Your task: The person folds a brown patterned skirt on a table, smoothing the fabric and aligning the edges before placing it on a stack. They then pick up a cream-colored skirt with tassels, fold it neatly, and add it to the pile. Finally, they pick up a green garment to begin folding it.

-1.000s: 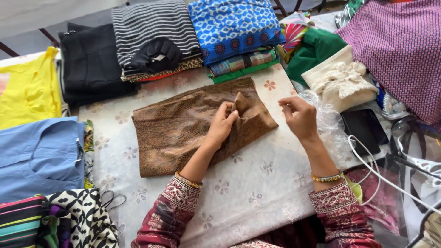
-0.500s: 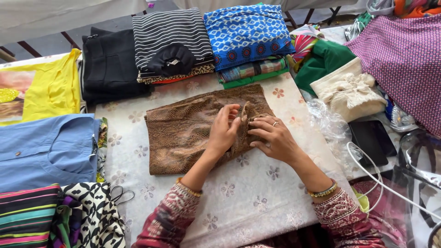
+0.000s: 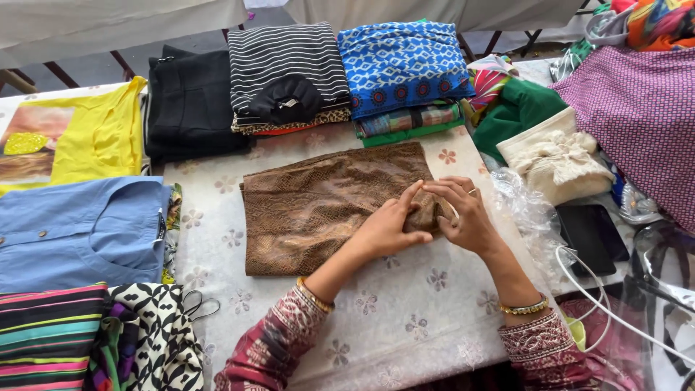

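The right hand [image 3: 467, 217], which hung apart over the desk [image 3: 405, 318] a second ago, has joined the left hand [image 3: 391, 228]; both now pinch the right edge of the brown patterned cloth [image 3: 318, 206] lying mid-desk, tucking its corner under. Folded stacks crowd the far edge; bare room lies nearer.

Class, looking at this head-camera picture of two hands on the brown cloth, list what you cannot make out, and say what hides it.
- Right end of the brown cloth, head view: covered by the left hand and right hand.
- Garments under the blue patterned top: only their edges show.
- Striped fabric: cut off by the frame's left edge.
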